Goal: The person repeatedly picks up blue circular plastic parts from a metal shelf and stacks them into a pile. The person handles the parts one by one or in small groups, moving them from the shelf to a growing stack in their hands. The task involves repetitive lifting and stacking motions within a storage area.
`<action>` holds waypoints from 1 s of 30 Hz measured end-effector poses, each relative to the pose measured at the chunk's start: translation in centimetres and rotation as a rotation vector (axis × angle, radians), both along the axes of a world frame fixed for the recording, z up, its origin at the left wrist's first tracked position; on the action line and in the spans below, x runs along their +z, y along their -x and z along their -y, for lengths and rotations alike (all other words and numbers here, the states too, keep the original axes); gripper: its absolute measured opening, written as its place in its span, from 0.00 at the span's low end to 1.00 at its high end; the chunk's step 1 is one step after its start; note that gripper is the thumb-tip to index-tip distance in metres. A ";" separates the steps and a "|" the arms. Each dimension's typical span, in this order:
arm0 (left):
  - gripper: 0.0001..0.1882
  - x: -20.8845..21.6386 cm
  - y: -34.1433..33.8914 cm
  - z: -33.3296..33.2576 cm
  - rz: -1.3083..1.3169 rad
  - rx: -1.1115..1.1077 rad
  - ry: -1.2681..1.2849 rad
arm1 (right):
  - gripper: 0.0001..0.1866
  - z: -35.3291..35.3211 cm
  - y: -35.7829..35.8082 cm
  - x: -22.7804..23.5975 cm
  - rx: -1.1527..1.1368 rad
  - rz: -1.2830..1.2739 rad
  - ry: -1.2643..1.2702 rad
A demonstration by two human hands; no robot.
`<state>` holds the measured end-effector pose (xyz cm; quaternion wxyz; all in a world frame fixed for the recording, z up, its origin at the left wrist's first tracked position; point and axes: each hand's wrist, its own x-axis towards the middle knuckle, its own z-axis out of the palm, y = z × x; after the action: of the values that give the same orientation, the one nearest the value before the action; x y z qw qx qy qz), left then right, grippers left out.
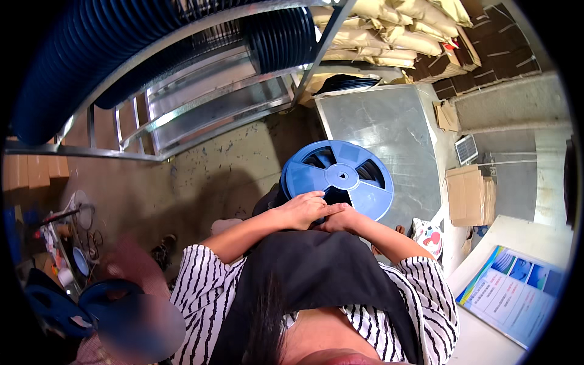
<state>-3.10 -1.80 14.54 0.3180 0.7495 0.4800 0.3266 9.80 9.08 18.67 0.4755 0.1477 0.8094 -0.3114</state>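
A blue plastic reel [298, 180] with spokes and open windows lies flat in front of me, apparently on top of a stack; dark material shows through its windows. My left hand [302, 210] is at the reel's near edge, its fingers closed and reaching across to the right. Meeting it there is my right hand [340, 219], fingers curled. The two hands touch each other just before my black apron [304, 267]. Whatever the fingers hold, if anything, is hidden between them.
A metal-topped table [383, 121] stands beyond the reel. Far left is a metal rack [213, 131] loaded with rows of dark blue reels [283, 39]. Yellowish sacks [395, 30] and cardboard [465, 194] lie farther right. Another person [131, 267] is at lower left, near blue reels [55, 307].
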 end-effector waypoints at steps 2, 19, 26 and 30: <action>0.49 0.0 0.2 -0.5 0.012 -0.045 -0.040 | 0.27 0.0 -0.3 -0.2 -0.006 0.016 -0.086; 0.66 -1.9 -0.5 -5.4 -0.214 -0.212 0.556 | 0.35 -3.4 -0.8 -2.4 0.112 -0.214 -0.185; 0.54 -6.8 0.5 -1.9 -0.103 -0.062 0.969 | 0.14 -6.5 -0.4 1.9 -0.729 -0.814 -0.243; 0.53 -9.0 1.1 -1.2 0.018 0.027 1.039 | 0.14 -7.3 -10.0 -14.5 -1.475 -0.585 -0.284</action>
<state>-4.20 -0.58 5.51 0.6480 0.4838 0.5856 0.0558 19.79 16.40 4.18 -0.1071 0.6156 0.6268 -0.4655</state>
